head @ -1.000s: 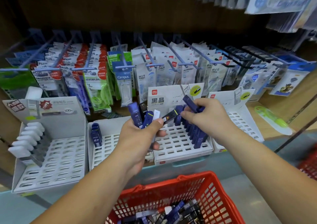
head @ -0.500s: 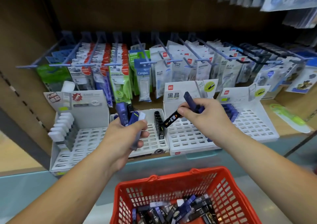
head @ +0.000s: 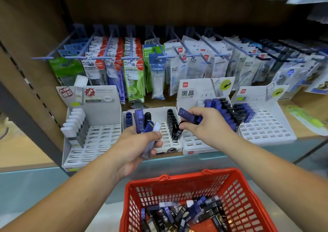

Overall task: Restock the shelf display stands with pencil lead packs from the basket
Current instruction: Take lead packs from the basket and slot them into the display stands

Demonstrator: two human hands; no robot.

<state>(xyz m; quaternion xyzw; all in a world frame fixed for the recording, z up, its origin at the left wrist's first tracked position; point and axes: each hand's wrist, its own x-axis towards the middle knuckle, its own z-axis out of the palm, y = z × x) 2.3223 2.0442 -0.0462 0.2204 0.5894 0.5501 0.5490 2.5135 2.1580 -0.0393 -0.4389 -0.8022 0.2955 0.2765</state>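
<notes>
Restocking is sitting mid-placement. The right hand is pinching a black pack by its upper end between thumb and forefinger, while its other fingers are gripping a blue pack that is jutting out to the left. Just left of it, the left hand is clutching a bundle of packs, blue, black and white, standing upright in its fist.

The black pack is tilting down at the near end of a row of black packs in the second stand from the left; whether its tip is already sitting in a slot I cannot tell.

As I am judging it, the step is calling for straightening the pack, lining it up with the next free slot and pressing until it is seating level with its neighbours, all while keeping the spare blue pack from knocking the row.

To the right, two more stands are holding blue and black packs. Near the person, the red basket is holding many loose packs.
</notes>
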